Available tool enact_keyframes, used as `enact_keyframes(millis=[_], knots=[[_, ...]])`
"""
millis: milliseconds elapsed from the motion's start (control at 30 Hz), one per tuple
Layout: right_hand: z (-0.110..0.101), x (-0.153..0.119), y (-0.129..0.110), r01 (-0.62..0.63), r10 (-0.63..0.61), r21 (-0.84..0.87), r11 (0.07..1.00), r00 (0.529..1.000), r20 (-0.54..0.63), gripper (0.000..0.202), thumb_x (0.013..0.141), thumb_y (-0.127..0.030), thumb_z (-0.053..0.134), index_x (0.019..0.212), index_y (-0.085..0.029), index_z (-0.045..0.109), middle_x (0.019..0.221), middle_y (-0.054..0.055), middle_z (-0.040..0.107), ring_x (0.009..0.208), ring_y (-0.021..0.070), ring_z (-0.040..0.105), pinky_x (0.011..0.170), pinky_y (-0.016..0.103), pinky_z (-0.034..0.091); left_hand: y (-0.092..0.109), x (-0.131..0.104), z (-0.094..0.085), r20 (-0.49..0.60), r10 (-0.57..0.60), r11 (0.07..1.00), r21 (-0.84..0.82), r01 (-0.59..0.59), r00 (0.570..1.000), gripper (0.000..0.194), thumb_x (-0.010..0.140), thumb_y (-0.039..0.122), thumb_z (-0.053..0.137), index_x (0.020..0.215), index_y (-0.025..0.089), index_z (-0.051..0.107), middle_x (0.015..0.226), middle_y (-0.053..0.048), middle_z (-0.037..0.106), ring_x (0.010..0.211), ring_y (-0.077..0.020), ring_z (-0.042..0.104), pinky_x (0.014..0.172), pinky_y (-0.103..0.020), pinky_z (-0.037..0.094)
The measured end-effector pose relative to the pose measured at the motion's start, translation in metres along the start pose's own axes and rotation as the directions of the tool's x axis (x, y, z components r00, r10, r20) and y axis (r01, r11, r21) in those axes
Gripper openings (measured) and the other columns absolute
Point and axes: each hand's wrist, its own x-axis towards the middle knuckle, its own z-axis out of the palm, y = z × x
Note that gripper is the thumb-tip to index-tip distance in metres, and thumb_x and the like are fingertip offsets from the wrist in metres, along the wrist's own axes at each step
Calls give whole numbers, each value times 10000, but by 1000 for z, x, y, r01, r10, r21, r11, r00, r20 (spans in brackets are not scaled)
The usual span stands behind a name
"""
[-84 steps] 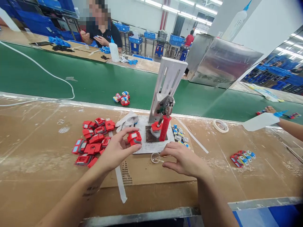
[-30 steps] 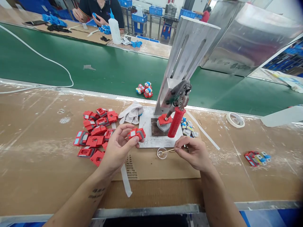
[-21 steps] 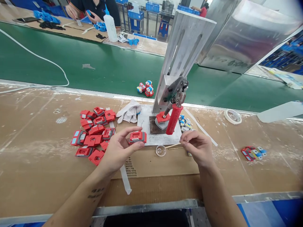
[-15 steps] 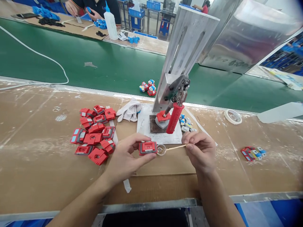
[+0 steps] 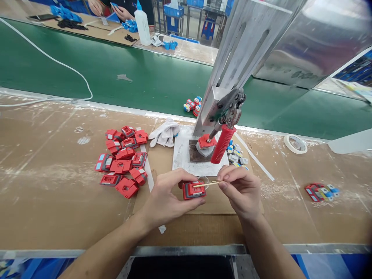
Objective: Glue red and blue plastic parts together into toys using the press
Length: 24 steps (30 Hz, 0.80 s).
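Between its thumb and fingers my left hand (image 5: 165, 195) grips a red and grey toy car part (image 5: 194, 192), its recessed side facing up. My right hand (image 5: 242, 190) pinches a thin wooden stick (image 5: 211, 183), whose tip lies over the recess of that part. Just behind the part stands a small clear round cup (image 5: 204, 180), partly hidden. Beyond my hands, a toggle clamp with a red handle (image 5: 223, 144) presses on a red piece (image 5: 206, 142) set on a pale block. Many similar red toy parts (image 5: 121, 166) lie in a pile to the left.
A white glove (image 5: 165, 133) lies left of the clamp's metal stand (image 5: 213, 104). Small yellow, white and blue pieces (image 5: 236, 155) sit right of it. A tape roll (image 5: 295, 143) and a toy cluster (image 5: 321, 192) are farther right. Across the green belt (image 5: 139, 83), a person's hands work near a bottle (image 5: 142, 26).
The stick's tip has moved from the clear cup onto the red part. My left hand has shifted slightly right with the part, and the camera view has shifted a little.
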Motion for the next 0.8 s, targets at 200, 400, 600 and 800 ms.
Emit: enact_keyframes(millis=[200,400,600,800], knots=[[5,3,-2,19,-19,-24,1000,1000,4,107,873,-118,752,859,-218,717,765,31,711,714,162,678,637,297,577,-2,0,1,5,20,1000,21,-20,1000,304,685,174,905,920,164,712,807,-5,756,713,-135,691,675,-231,523],[5,2,-2,74,-73,-88,993,997,13,146,866,-73,728,871,-219,717,754,32,709,702,165,677,627,302,575,-1,-1,-1,8,29,999,18,-29,1000,306,684,159,906,920,162,711,811,0,754,725,-122,698,692,-211,523],[0,2,-1,185,-176,-180,966,982,61,268,830,22,703,931,-225,720,777,21,721,724,162,690,644,301,573,-2,0,-3,-14,55,998,39,-55,998,290,697,135,887,920,163,704,797,7,727,706,-110,672,674,-201,514],[-4,3,0,271,-249,-292,917,962,109,286,829,25,699,952,-233,710,777,24,732,708,178,701,643,331,574,-4,1,-5,-39,87,988,130,-81,995,245,728,90,841,921,160,707,795,0,689,712,-108,648,667,-194,510]])
